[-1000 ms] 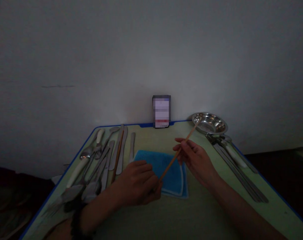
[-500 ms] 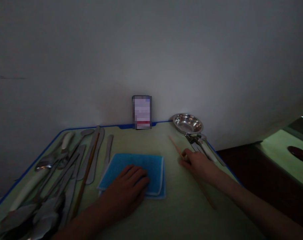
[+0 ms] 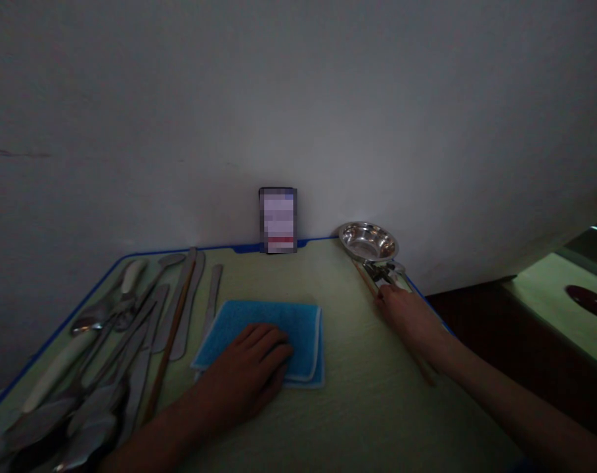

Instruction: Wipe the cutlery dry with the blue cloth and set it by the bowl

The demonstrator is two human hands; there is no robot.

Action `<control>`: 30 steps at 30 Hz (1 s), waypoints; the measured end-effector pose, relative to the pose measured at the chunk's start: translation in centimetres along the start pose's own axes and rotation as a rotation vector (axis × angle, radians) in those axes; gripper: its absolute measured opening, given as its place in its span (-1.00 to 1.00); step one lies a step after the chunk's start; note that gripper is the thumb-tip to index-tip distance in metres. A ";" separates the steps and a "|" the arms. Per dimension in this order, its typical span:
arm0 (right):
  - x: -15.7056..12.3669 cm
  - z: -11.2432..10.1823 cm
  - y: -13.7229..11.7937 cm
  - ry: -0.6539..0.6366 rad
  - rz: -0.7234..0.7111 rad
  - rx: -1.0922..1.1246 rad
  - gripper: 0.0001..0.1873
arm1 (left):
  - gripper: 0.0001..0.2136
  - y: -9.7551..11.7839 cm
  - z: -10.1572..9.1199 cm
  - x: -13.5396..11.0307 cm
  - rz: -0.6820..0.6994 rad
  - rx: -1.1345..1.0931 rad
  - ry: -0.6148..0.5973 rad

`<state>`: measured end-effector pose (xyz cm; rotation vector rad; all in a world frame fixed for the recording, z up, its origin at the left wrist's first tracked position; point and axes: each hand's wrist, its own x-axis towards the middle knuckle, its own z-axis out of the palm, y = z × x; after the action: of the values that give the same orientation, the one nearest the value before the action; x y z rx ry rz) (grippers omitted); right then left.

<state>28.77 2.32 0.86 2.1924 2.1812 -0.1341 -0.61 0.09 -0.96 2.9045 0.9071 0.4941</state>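
My left hand [image 3: 256, 364] lies flat on a folded blue cloth [image 3: 293, 328] with white edging, its fingers resting over the top. My right hand [image 3: 411, 322] is closed round a thin wooden chopstick [image 3: 364, 276] at the right side of the table. The chopstick's far tip points towards a shiny metal bowl [image 3: 368, 242], and its near end comes out below the hand. Beside this hand lie several metal utensils [image 3: 384, 270], partly hidden by it.
On the left lie several spoons, forks and knives [image 3: 182, 328], with another wooden chopstick [image 3: 167, 348] among them. One knife [image 3: 213, 295] lies behind the cloth. A phone [image 3: 278, 220] with a blurred screen leans on the wall [image 3: 229, 118]. The table [image 3: 357, 420] has a blue rim.
My right hand has carried the chopstick right and a little away from me, alongside the utensils near the bowl. My left hand stays on the cloth.
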 end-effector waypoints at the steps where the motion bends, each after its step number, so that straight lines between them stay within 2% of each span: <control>1: 0.1 0.0 0.1 -0.005 -0.002 -0.017 -0.73 | -0.82 0.0 0.0 0.0 0.001 -0.004 0.001; 11: -0.4 -0.4 0.5 -0.069 0.004 -0.084 -0.73 | -0.83 0.0 -0.2 0.0 0.002 -0.009 -0.009; 20: -0.4 0.0 1.3 -0.033 0.016 -0.096 -0.72 | -0.82 0.0 -0.3 0.1 -0.014 -0.006 -0.073; 25: -0.5 -0.4 0.5 -0.002 0.033 -0.056 -0.78 | -0.82 0.0 -0.4 0.1 -0.013 -0.012 -0.084; 30: -0.3 -0.4 -1.9 0.099 -0.053 0.043 -0.82 | -0.82 0.0 -0.3 -0.1 -0.043 -0.054 -0.083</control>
<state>26.86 2.10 1.34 2.2102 2.3099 -0.0771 -0.81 0.00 -0.67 2.8279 0.9272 0.3856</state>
